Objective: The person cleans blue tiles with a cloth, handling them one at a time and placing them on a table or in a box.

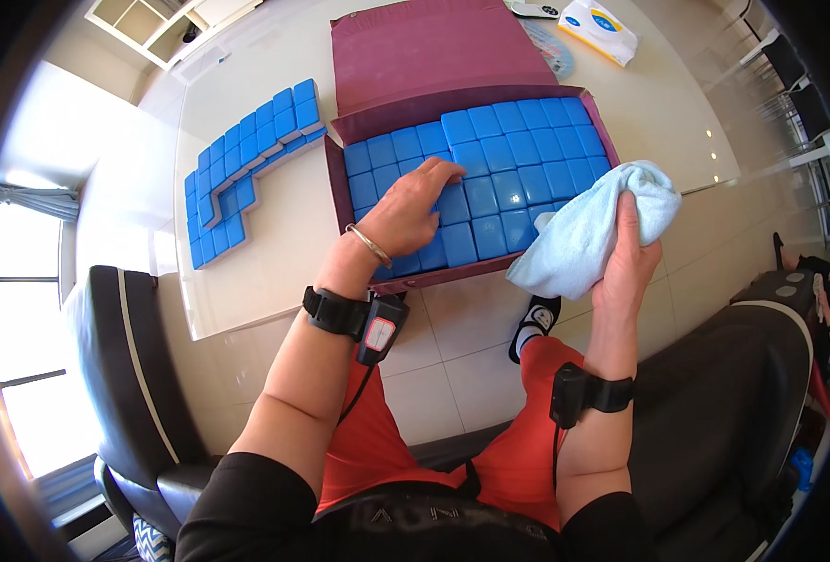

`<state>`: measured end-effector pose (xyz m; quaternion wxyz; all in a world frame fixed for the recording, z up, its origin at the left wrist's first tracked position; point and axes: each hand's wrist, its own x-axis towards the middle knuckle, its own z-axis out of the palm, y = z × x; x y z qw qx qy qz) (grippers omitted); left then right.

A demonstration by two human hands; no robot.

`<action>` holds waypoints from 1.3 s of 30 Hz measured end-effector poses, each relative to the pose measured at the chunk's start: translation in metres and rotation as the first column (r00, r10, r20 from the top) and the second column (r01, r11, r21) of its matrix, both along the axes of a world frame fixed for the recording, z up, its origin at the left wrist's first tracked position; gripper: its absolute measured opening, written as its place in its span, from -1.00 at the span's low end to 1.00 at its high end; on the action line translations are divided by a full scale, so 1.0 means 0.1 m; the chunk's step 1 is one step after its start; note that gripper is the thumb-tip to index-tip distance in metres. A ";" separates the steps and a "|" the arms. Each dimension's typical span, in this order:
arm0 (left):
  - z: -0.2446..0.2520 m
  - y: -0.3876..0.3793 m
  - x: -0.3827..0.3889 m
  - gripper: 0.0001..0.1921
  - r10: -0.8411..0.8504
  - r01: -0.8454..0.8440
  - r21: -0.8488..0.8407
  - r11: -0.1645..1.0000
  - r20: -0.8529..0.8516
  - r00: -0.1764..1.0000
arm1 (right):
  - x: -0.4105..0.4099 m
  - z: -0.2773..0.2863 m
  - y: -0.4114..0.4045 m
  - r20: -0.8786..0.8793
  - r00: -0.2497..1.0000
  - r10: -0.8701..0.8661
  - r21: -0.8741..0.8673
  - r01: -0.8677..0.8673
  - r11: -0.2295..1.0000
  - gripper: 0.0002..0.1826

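Note:
A burgundy case [429,107] lies open on the table before me, filled with rows of blue-backed mahjong tiles [505,190]. The tiles on the right stand one layer higher than those at the far left. My left hand [411,204] is over the middle of the case, its fingertips at the step between the layers and its thumb lower down. Whether a tile is between them is hidden. Gripped in my right hand [629,256] is a folded light blue towel [576,235], which hangs over the case's near right corner and covers some tiles.
Left of the case, more blue tiles [250,144] stand stacked in stepped rows on the glossy table [274,232]. A tissue pack [599,31] and a remote control [536,10] lie at the far right. Dark sofa parts [710,393] flank me.

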<state>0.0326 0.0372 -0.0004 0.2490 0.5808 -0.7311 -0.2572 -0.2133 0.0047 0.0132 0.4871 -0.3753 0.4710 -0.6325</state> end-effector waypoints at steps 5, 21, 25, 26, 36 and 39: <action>0.00 0.02 -0.02 -0.44 0.006 -0.005 0.022 1.000 -0.040 0.999 | 0.03 0.00 0.00 -0.011 1.000 0.002 0.003 -0.002 1.000 -0.59; -0.07 0.21 1.07 -0.64 0.876 -0.733 -0.556 0.393 -0.016 0.482 | -0.08 0.03 -0.07 0.142 0.990 -0.014 0.072 0.004 0.997 -0.49; -0.31 0.52 1.58 -0.50 0.902 -0.880 -0.365 0.304 0.407 0.144 | 0.10 0.01 -0.04 0.133 0.991 0.029 0.074 -0.039 0.997 -0.51; -0.35 0.55 1.66 -0.45 0.878 -0.912 -0.306 0.274 0.467 0.107 | 0.15 0.03 -0.03 0.138 0.990 0.039 0.071 -0.049 0.996 -0.51; -0.36 0.52 1.68 -0.64 0.813 -0.905 -0.248 0.345 0.560 0.157 | 0.39 0.04 0.00 0.100 0.992 0.083 0.044 -0.087 0.995 -0.54; -0.42 0.51 1.72 -0.67 0.827 -0.906 -0.279 0.317 0.549 0.121 | 0.41 0.05 0.02 0.103 0.991 0.083 0.042 -0.087 0.995 -0.54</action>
